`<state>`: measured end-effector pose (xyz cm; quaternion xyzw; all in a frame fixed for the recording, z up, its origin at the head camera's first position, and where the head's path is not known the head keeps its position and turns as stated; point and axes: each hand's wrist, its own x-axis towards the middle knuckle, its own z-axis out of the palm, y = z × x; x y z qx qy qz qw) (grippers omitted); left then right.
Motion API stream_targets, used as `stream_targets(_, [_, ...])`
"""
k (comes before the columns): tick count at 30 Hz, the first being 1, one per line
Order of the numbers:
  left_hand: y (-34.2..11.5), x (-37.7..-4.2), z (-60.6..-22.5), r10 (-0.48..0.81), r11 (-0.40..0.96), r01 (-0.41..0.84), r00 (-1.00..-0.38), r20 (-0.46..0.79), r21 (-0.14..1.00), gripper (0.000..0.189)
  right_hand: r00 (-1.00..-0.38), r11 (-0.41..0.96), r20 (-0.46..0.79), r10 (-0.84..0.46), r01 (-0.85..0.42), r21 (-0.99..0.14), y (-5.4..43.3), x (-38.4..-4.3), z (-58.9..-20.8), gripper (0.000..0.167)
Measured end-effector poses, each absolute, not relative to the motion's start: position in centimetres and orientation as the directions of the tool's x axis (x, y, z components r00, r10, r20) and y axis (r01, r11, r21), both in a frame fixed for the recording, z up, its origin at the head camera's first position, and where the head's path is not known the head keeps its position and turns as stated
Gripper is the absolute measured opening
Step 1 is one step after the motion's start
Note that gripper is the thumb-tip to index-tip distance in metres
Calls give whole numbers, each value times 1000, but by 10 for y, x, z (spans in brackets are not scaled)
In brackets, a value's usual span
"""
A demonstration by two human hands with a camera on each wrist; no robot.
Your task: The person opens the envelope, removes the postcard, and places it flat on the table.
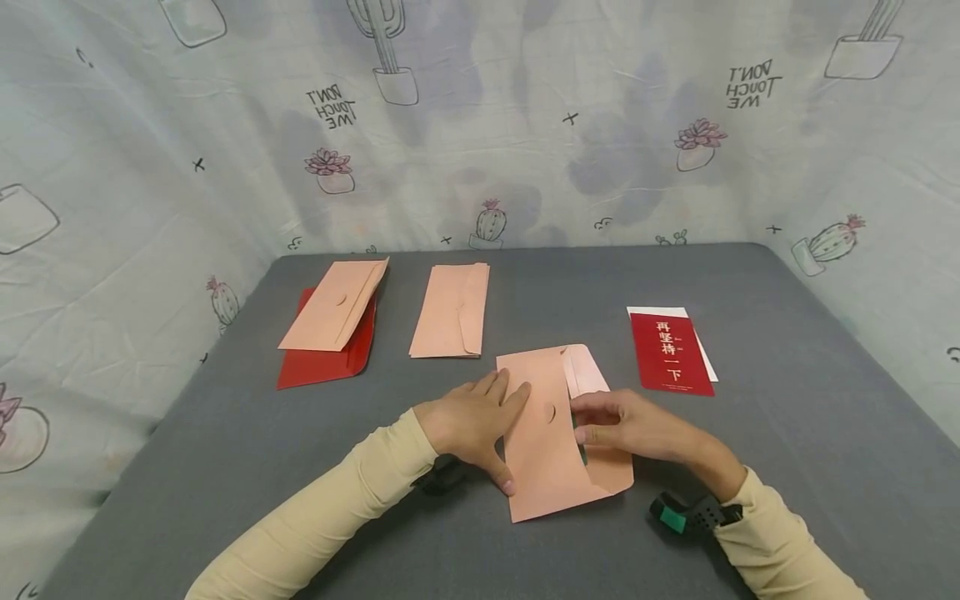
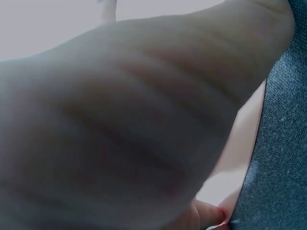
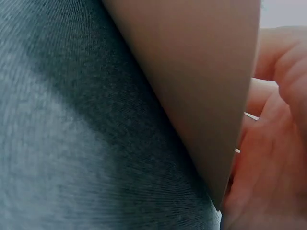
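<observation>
Cactus-print cloth (image 1: 465, 125) backs the grey worktop (image 1: 555, 292). On it we find the open peach envelope (image 1: 536, 454), left hand (image 1: 474, 421) along its left edge, fingers spread, apparently bracing; at its mouth, right hand (image 1: 637, 425) fingers pinch a green card (image 1: 582, 455), presumably for control.

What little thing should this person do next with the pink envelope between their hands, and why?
Probably ease the green piece fully into the envelope with the right hand, though it might be coming out. Only a thin strip of green shows at the mouth, that hand is right there, the flap is open, and the left hand rests on the envelope.
</observation>
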<state>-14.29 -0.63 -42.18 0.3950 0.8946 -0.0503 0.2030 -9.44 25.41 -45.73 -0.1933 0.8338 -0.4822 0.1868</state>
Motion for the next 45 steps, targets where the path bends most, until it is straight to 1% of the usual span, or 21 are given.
stream_targets(3, [-7,-143,-421,685,685,724,-604,-406,79,132,-856,465,-135,-500,-134,-875,257,-95,-456,43])
stream_targets(7, [-8,-142,-421,686,685,724,-604,-406,82,131,-877,494,-161,-453,-97,-864,258,-95,-454,38])
stream_targets(12, [-7,-143,-422,695,673,737,-601,-394,62,132,-902,506,-189,-389,-37,-862,257,-96,-453,38])
stream_targets(20, [-6,-143,-422,704,663,747,-596,-387,57,132,-906,470,-176,-384,-28,-882,259,-96,-454,33])
stream_targets(22, [-6,-143,-422,706,661,748,-593,-386,59,132,-909,449,-164,-383,-28,-893,259,-96,-454,35])
stream_targets(27, [-7,-144,-422,704,663,746,-592,-392,65,131,-913,381,-112,-393,-51,-923,260,-97,-455,49])
stream_targets(36, [-7,-143,-422,698,673,735,-596,-396,81,130,-924,387,-112,-367,-42,-921,259,-98,-457,59])
stream_targets(45, [-7,-143,-422,703,665,744,-594,-390,66,129,-934,423,-121,-336,-35,-906,259,-99,-453,69])
